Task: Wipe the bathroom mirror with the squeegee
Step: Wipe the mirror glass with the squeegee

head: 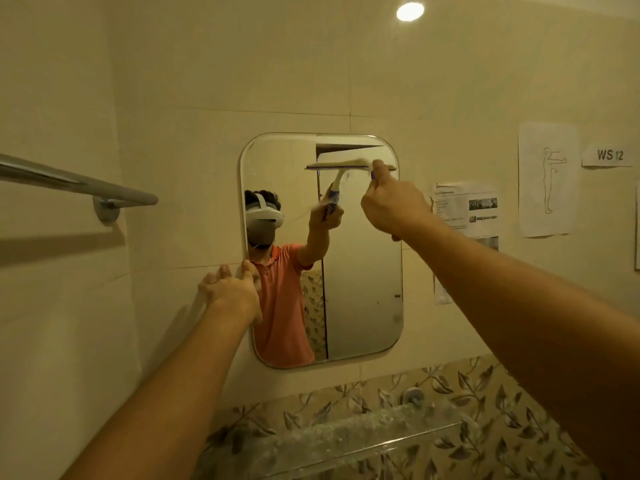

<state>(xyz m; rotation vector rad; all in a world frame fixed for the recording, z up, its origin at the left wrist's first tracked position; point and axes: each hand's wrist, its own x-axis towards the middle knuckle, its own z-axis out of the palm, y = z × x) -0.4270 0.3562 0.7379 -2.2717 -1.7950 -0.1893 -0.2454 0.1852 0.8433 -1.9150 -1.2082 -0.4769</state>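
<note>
I see the squeegee with its pale blade level against the top right of the mirror. Its handle is mostly hidden in the right hand, whose fingers curl round it (a blue bit peeks out). The left hand rests straight-fingered on the mirror's left edge. A towel rail hangs left, taped papers right.

The squeegee in the right hand sits high on the mirror; the glass below it lies open down to the bottom edge — except at the left rim, where the left hand rests. A towel bar juts out from the wall well to the left. A glass shelf projects beneath the mirror. Papers lie flat on the wall just right.
</note>
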